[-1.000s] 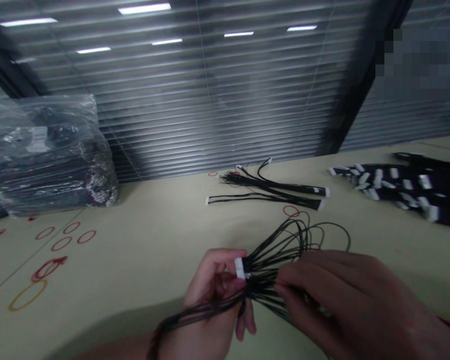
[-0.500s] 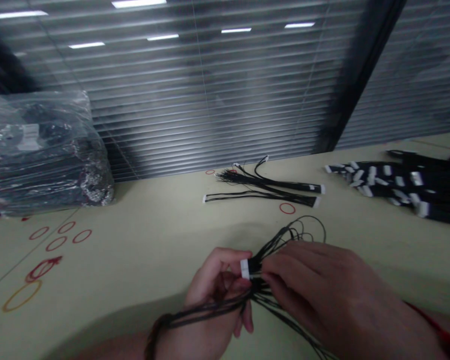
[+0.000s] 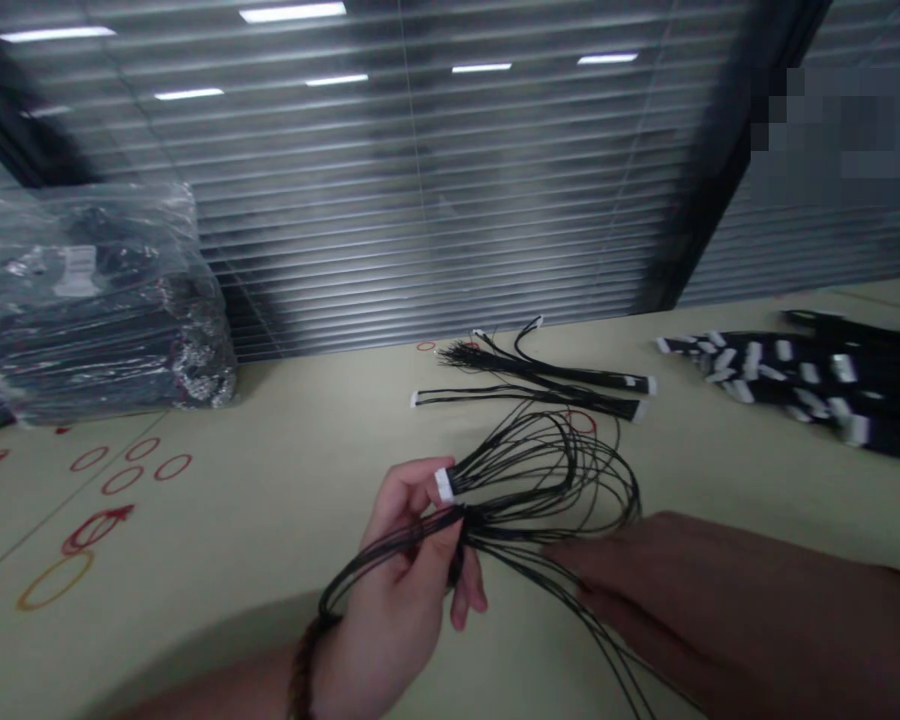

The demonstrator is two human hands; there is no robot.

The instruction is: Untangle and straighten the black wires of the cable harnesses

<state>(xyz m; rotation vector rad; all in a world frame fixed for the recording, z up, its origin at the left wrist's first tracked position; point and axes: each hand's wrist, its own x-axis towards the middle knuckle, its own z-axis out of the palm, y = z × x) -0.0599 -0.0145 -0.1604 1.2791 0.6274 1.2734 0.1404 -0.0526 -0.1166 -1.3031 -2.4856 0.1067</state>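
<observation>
My left hand [image 3: 412, 560] is closed on a black wire harness, pinching it just below its white connector [image 3: 445, 486]. From that grip the thin black wires [image 3: 555, 460] fan out to the right in a wide loop and curve back. A few strands bend left over my wrist, and others trail down to the lower right. My right hand [image 3: 690, 600] lies to the right, its fingers drawn together beside the trailing strands. Whatever its fingertips hold is hidden.
More black harnesses [image 3: 570, 375] with white connectors lie at the back. A large pile of harnesses [image 3: 817, 380] is on the right. A clear plastic bag [image 3: 112, 310] of wires stands at the left. Red rubber bands [image 3: 124, 480] and a yellow band [image 3: 56, 580] lie left, before window blinds [image 3: 450, 200].
My right hand has moved right and down, away from the connector. The wire loop now spreads out in full view. My left hand has shifted slightly left and up with the harness.
</observation>
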